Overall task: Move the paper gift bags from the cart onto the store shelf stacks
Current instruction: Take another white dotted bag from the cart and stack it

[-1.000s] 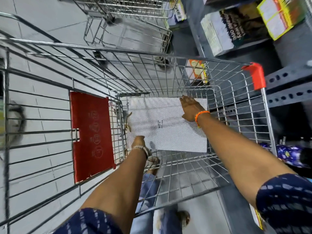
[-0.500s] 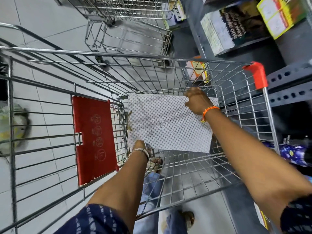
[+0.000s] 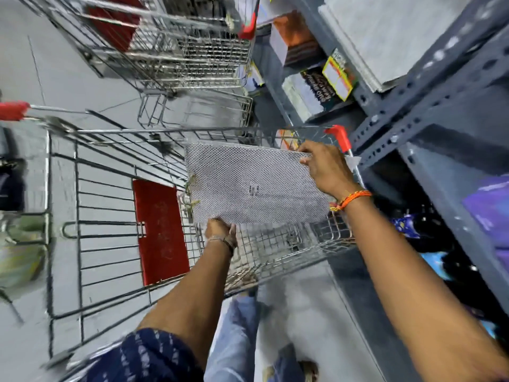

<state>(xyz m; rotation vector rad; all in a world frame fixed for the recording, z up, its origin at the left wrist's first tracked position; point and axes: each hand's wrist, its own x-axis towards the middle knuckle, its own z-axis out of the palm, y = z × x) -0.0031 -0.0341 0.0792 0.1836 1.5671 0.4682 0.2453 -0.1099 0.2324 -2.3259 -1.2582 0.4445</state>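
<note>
A flat white gift bag (image 3: 248, 186) with small dark dots and a little printed label is held level above the wire cart (image 3: 110, 205), near the cart's rim. My left hand (image 3: 220, 231) pinches its near edge. My right hand (image 3: 325, 169), with an orange thread bracelet on the wrist, grips its far right corner. Tan cord handles stick out at the bag's left edge. The cart basket below the bag looks bare wire. The grey metal store shelf (image 3: 418, 111) stands just to the right of the bag.
A red child-seat flap (image 3: 159, 232) hangs inside the cart. A second wire cart (image 3: 176, 45) stands farther ahead. The shelves hold a stack of pale flat bags (image 3: 385, 37), boxed goods (image 3: 316, 89) and blue and purple items (image 3: 487, 213) lower down. My legs stand behind the cart.
Both hands have lifted the dotted bag from the cart floor up to about rim height and toward the shelf. The view has swung upward and right, showing more shelving.
</note>
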